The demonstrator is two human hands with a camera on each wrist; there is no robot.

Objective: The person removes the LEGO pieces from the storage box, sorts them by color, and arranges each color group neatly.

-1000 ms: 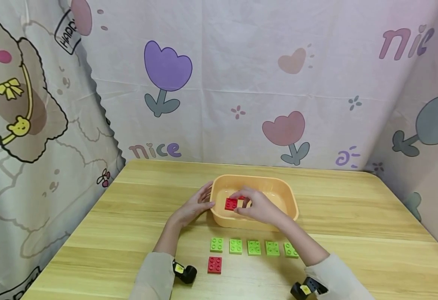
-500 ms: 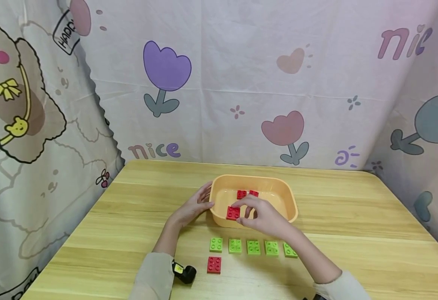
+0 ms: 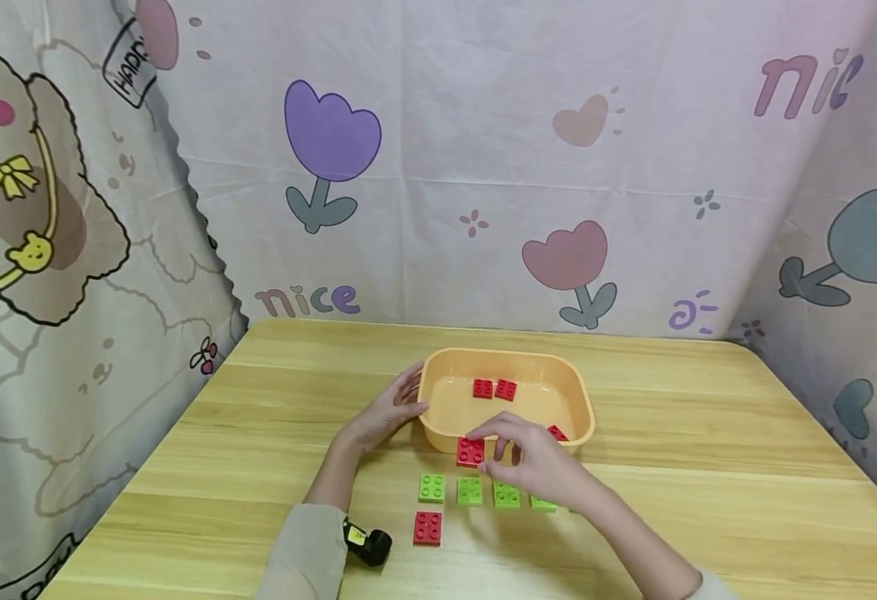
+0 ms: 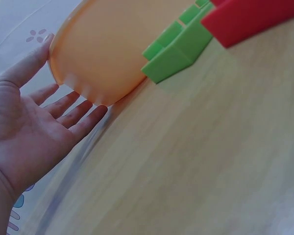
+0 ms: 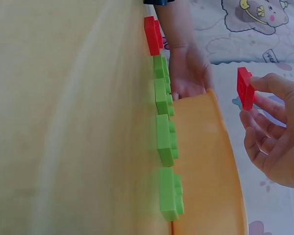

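Note:
In the head view my right hand [image 3: 532,454] pinches a red toy brick [image 3: 470,452] between thumb and fingers, in front of the tub's near wall. The right wrist view shows this red brick [image 5: 245,89] raised above the tub's rim. My left hand [image 3: 383,414] rests against the left end of the orange tub [image 3: 446,435]. In the left wrist view its fingers [image 4: 83,117] lie straight along the tub's outer wall, thumb at the rim. Two red bricks [image 3: 483,389] lie at the back inside the tub, another red brick [image 3: 557,433] at its right front.
Several green bricks [image 3: 432,488] stand in a row before the tub, the right end partly behind my right arm. One red brick [image 3: 428,528] sits in front of the leftmost green one. The wooden table [image 3: 296,367] meets a patterned cloth [image 3: 438,167] behind.
The right hand has lifted the red brick out of the tub and moved it toward the body, over the near rim. The left hand has kept its place on the tub.

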